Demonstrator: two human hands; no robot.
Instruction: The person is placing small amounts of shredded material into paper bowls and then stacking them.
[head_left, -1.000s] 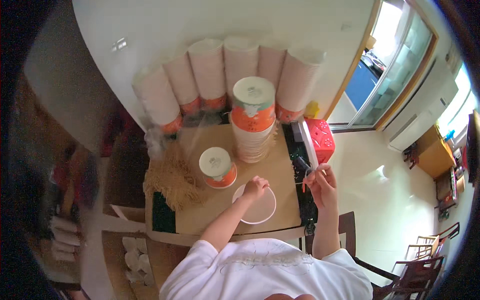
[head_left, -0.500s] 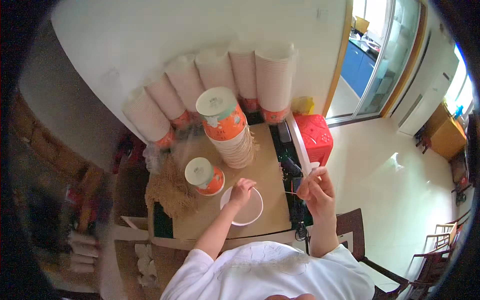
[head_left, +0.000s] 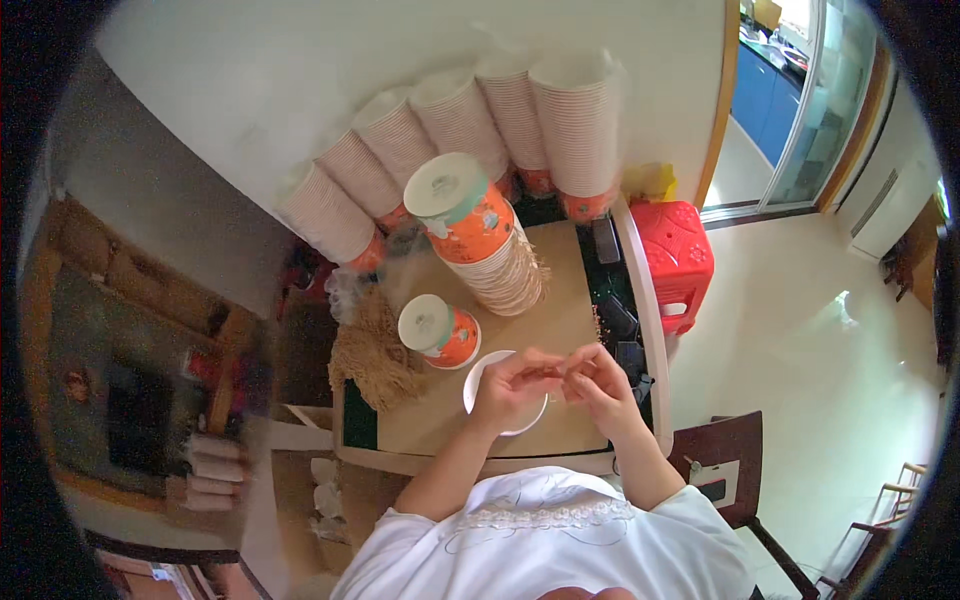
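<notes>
My left hand and my right hand meet with fingertips pinched together, above the right side of a white paper bucket. The bucket stands upright, its rim partly behind my left hand. My right fingers close on a thin pale strand, now mostly hidden by the fingers; whatever the left fingers pinch is hidden too. Just beyond, an orange-printed paper bucket sits upside down. Behind it rises a stack of upturned paper buckets, with tan strands hanging down its right side. A heap of tan cord lies at the left.
Tall sleeves of nested paper buckets line the wall at the table's back. Black objects lie along the right edge of the table. A red plastic stool stands beyond that edge, and a dark chair at the near right.
My right hand has come down and left to meet the left hand. My left hand has moved right from the bucket's far rim. The whole view has shifted a little.
</notes>
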